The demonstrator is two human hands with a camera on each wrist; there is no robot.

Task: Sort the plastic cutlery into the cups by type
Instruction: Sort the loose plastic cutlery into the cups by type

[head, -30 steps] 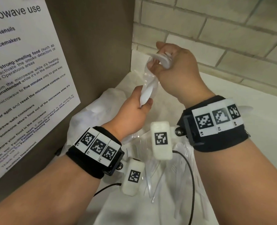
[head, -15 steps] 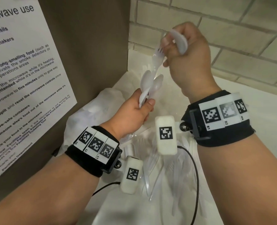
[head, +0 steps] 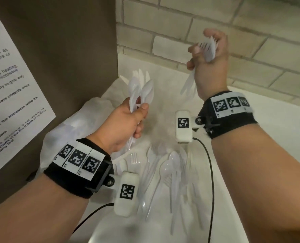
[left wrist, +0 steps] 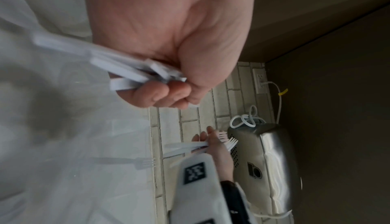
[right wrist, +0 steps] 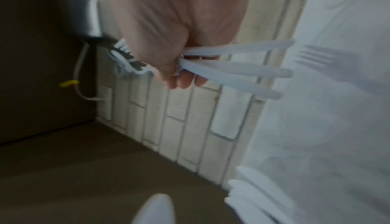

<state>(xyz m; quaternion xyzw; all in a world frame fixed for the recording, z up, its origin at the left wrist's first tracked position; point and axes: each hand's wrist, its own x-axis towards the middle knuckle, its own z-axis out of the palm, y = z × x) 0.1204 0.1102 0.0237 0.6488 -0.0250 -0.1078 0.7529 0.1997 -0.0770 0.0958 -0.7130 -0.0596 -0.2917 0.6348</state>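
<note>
My left hand [head: 137, 118] grips a bundle of white plastic spoons [head: 143, 94] by the handles, bowls pointing up. In the left wrist view the spoon handles [left wrist: 124, 72] stick out of the fist. My right hand [head: 201, 57] is raised near the brick wall and grips several white forks [head: 209, 49], tines up, handles [head: 187, 85] hanging below the fist. The right wrist view shows the fork handles [right wrist: 236, 67] fanned out. A loose pile of white cutlery [head: 165, 174] lies on the white counter [head: 251, 137] under both wrists. White knives [head: 141, 76] stand upright at the back corner; their holder is hidden.
A brown panel with a paper notice [head: 10, 102] stands close on the left. A brick wall [head: 251, 32] runs along the back. A crumpled clear plastic bag [head: 72, 130] lies left of the pile. A metal appliance [left wrist: 265, 164] with a white cord hangs above.
My right hand has pulled the forks out of the bundle and moved up and to the right. My left hand keeps the spoons and has barely moved.
</note>
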